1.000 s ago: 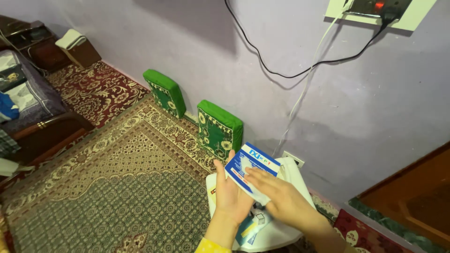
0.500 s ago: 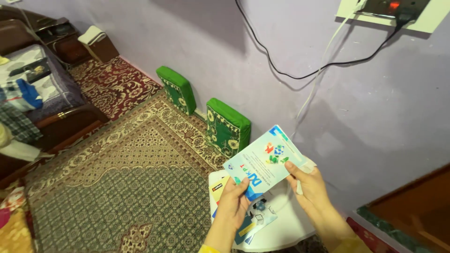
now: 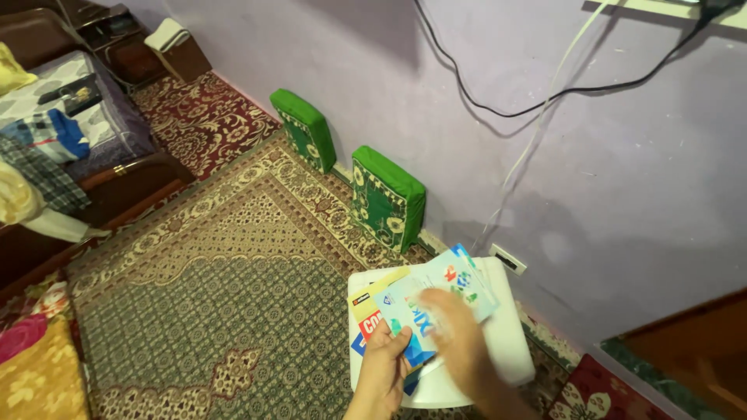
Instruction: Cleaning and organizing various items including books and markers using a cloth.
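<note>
A light-blue booklet [image 3: 455, 281] with small coloured emblems lies low over a white plastic stool [image 3: 510, 334]. My left hand [image 3: 383, 364] grips its near left corner, thumb on top. Blurred by motion, my right hand [image 3: 461, 344] is across the middle of the booklet, and I cannot tell whether its fingers hold it. Under the booklet, other printed booklets [image 3: 367, 313] in yellow, red and blue lie on the stool top.
Two green patterned cushions [image 3: 387, 196] [image 3: 303, 128] lean against the purple wall. A patterned carpet [image 3: 210, 288] covers the floor. Black and white cables [image 3: 537, 124] hang down the wall. A bed with clothes [image 3: 54, 140] stands far left, a wooden door [image 3: 692, 358] at right.
The booklet has come down from being held up in both hands to just over the stool. My right hand left its right edge and swept across its middle.
</note>
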